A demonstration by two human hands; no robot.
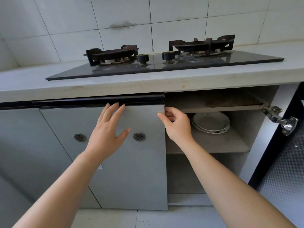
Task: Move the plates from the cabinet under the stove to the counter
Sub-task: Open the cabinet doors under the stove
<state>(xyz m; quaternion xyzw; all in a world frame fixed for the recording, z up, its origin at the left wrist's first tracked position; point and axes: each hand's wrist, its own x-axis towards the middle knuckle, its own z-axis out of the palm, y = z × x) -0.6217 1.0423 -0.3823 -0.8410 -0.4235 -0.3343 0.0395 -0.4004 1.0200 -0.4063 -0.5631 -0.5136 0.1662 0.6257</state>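
My left hand (pixel 107 127) lies flat against the grey matte cabinet door (pixel 131 162), fingers spread and straight, their tips reaching up to the black handle strip (pixel 102 98) along the door's top edge. My right hand (pixel 176 125) is at about three o'clock from it, thumb in front and fingers curled behind, pinching the free vertical edge of that same door near its top corner. Two round metal vent grilles (pixel 139 137) sit in the door face, one just right of my left thumb.

Past my right hand, the open cabinet compartment (pixel 222 145) shows a grey shelf with a small stack of round white plates (pixel 211 122) towards the back, tilted slightly; bare shelf lies in front of them and to their right. The lower compartment beneath looks bare. At three o'clock the other door (pixel 283 162) stands swung wide on a silver steel hinge (pixel 279 120), its inner face patterned metal.

Above, at twelve o'clock, the pale stone counter (pixel 115 83) carries a dark glass two-burner gas stove (pixel 164 63), with bare counter along its front edge. White wall tiles (pixel 181 18) rise behind.
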